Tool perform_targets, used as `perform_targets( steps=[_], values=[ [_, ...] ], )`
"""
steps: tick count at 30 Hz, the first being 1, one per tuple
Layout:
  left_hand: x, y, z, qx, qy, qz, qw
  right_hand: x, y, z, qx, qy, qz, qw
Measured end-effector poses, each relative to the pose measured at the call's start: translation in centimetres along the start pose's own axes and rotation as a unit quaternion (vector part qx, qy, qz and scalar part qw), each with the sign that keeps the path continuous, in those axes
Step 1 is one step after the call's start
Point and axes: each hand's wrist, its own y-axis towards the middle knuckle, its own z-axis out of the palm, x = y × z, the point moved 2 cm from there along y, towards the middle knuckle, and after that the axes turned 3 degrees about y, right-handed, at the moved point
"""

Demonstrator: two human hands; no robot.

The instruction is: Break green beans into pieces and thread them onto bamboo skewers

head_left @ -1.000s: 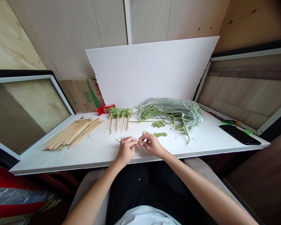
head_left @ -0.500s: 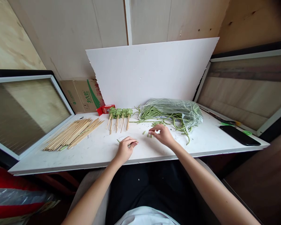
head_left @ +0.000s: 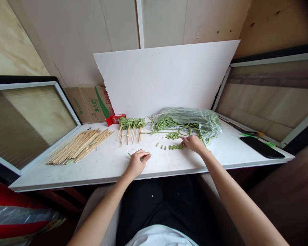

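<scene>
My left hand [head_left: 138,162] is closed above the near part of the white table, with the green end of a long bean piece [head_left: 129,154] sticking out on its left side. What else lies inside those fingers is hidden. Farther right, my right hand [head_left: 194,143] has its fingers bent together at the right end of a row of short cut bean pieces [head_left: 175,147]; whether a piece is between the fingertips I cannot make out. A small heap of cut pieces [head_left: 172,135] lies just behind the row. A few single pieces [head_left: 161,147] lie left of it.
Several skewered bean bundles [head_left: 132,123] lie at the back beside a red box [head_left: 115,119]. Loose bamboo skewers [head_left: 79,147] spread at left. A plastic bag of long beans [head_left: 187,119] is behind my right hand; a black phone [head_left: 262,147] lies far right.
My right hand has moved right, from the single bean pieces to the right end of the row, uncovering the row. My left hand stays where it was.
</scene>
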Motion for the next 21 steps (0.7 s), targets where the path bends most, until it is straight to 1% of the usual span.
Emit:
perform_targets(
  steps=[3,6,8,10,11,13,14,15,17,19,21],
  values=[
    [0.1,0.0,0.1,0.009,-0.002,-0.008,1.000,0.1,0.1,0.0,0.020,0.038,0.004,0.999],
    [0.1,0.0,0.2,0.015,-0.005,-0.012,1.000,0.4,-0.1,0.0,0.033,0.040,0.010,0.999],
    [0.1,-0.1,0.1,0.013,-0.009,-0.007,1.000,0.8,-0.3,-0.3,0.020,0.020,0.015,1.000],
    [-0.1,-0.1,0.1,0.013,-0.012,0.004,1.000,1.5,-0.7,-0.6,-0.017,-0.011,0.008,1.000],
    [-0.1,-0.1,0.2,0.013,-0.011,0.013,1.000,2.1,-0.9,-0.7,-0.036,-0.019,-0.007,0.999],
    [-0.3,-0.2,0.3,0.012,-0.004,0.033,0.999,3.8,-1.7,-0.6,-0.047,0.000,-0.071,0.996],
    [-0.4,-0.2,0.3,0.007,0.002,0.044,0.999,4.9,-2.3,-0.3,-0.029,0.029,-0.119,0.992],
    [-0.5,-0.3,0.4,0.000,0.008,0.055,0.998,6.1,-3.1,0.2,0.003,0.066,-0.172,0.983],
    [-0.8,-0.5,0.4,-0.017,0.020,0.071,0.997,8.6,-4.8,1.3,0.070,0.130,-0.267,0.952],
    [-1.2,-0.6,0.4,-0.021,0.030,0.079,0.996,10.7,-6.6,2.6,0.110,0.180,-0.324,0.922],
    [-1.7,-0.8,0.3,-0.011,0.046,0.086,0.995,12.2,-7.9,3.8,0.137,0.205,-0.349,0.904]
  ],
)
